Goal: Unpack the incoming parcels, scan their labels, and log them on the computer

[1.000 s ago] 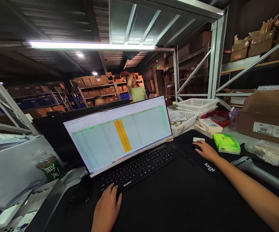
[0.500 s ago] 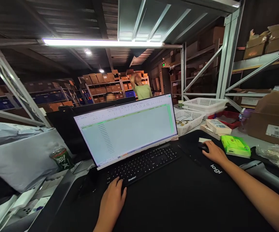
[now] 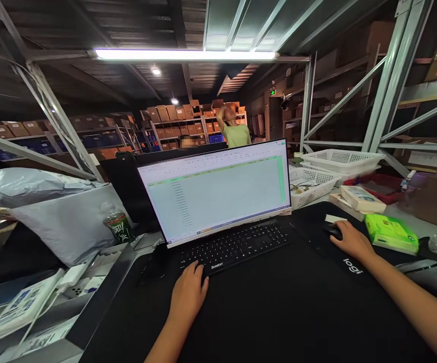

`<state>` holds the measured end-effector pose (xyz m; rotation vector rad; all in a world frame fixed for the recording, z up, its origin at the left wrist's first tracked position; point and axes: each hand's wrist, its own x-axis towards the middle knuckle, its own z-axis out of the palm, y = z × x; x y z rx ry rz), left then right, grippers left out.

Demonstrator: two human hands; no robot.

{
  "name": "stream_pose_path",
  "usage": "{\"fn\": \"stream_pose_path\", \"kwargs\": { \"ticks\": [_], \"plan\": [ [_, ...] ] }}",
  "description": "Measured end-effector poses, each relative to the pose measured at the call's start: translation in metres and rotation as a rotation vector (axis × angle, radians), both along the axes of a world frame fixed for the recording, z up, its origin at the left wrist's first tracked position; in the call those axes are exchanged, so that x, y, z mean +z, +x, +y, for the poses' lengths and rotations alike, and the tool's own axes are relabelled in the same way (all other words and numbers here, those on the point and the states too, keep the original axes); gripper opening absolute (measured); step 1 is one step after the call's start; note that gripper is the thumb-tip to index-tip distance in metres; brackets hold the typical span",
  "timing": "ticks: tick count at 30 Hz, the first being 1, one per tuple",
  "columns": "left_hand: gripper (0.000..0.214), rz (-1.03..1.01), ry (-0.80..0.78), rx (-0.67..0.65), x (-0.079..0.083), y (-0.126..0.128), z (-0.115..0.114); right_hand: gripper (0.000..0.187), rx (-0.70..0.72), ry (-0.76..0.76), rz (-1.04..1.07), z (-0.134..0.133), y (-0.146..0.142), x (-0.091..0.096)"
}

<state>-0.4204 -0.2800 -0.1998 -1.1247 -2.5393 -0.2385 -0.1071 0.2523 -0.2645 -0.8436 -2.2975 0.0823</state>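
Note:
On the lower left corner of the black keyboard [image 3: 237,249], my left hand [image 3: 188,290] rests with its fingers stretched out and thumb apart. My right hand [image 3: 352,241] lies curled over a black computer mouse [image 3: 332,231] on the dark desk mat [image 3: 264,307]. Behind the keyboard stands a monitor [image 3: 222,194], showing a spreadsheet with a green header row and one filled column. A small white slip [image 3: 335,219] lies just beyond the mouse.
Right of the mouse lie a green packet [image 3: 391,233], small boxes [image 3: 362,199] and a handheld scanner [image 3: 426,275]. White baskets [image 3: 341,161] stand behind. On the left are a bottle [image 3: 119,224], a grey bag [image 3: 67,222] and an open tray [image 3: 105,287]. A person [image 3: 235,132] stands beyond the monitor.
The view has swung to the left, so everything sits further right in the picture. Both hands keep their places, on the keyboard and on the mouse.

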Motion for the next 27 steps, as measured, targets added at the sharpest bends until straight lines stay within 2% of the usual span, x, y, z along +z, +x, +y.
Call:
{"fn": "stream_pose_path", "kwargs": {
  "ticks": [10, 21, 27],
  "plan": [
    [0.042, 0.014, -0.066, 0.038, 0.007, 0.007, 0.002, 0.047, 0.012, 0.048, -0.025, 0.017, -0.001, -0.018],
    [0.04, -0.021, -0.092, 0.05, 0.012, 0.011, 0.002, 0.05, 0.056, 0.052, -0.04, 0.002, 0.002, -0.006],
    [0.038, -0.001, -0.081, 0.055, 0.012, 0.012, 0.003, 0.048, 0.07, 0.053, -0.009, 0.005, 0.001, -0.009]
  ]
}}
